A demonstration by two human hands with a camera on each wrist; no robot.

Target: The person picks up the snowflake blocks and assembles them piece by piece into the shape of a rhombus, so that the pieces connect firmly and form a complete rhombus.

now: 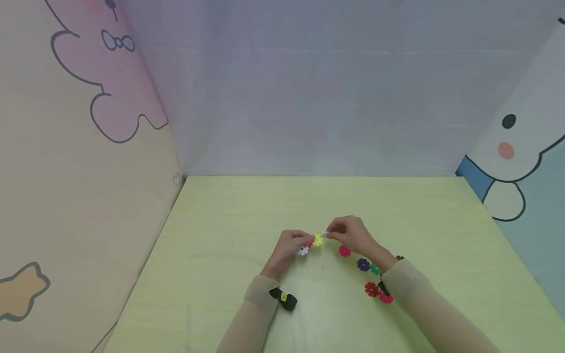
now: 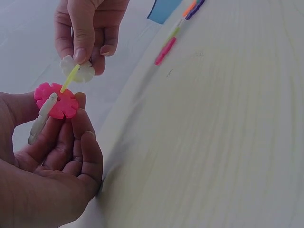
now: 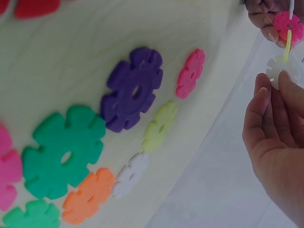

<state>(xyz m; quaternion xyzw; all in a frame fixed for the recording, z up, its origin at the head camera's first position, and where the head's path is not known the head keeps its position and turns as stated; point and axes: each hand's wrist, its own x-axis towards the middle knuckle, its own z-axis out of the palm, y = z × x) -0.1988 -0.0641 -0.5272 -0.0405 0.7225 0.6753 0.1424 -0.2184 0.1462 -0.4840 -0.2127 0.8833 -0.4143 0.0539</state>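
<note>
My left hand (image 1: 288, 249) grips a short chain of flower-shaped interlocking discs above the table. Its fingers and thumb hold the pink disc (image 2: 68, 108), with a white disc (image 2: 40, 122) slotted on the near side. A yellow disc (image 2: 71, 79), seen edge-on in the left wrist view, stands out from the pink one toward the other hand. Facing it from the right, my right hand (image 1: 353, 234) pinches a second white disc (image 2: 86, 74) between thumb and fingers. That white disc meets the yellow one at its edge.
Loose discs lie on the pale table (image 1: 229, 215) under and beside the right forearm: purple (image 3: 137, 71), green (image 3: 47, 161), orange (image 3: 90, 194), white (image 3: 130, 175), yellow (image 3: 159, 128), pink (image 3: 191, 73) and red (image 1: 372, 289). Printed panels flank the table; a pale sheet (image 1: 322, 113) hangs behind.
</note>
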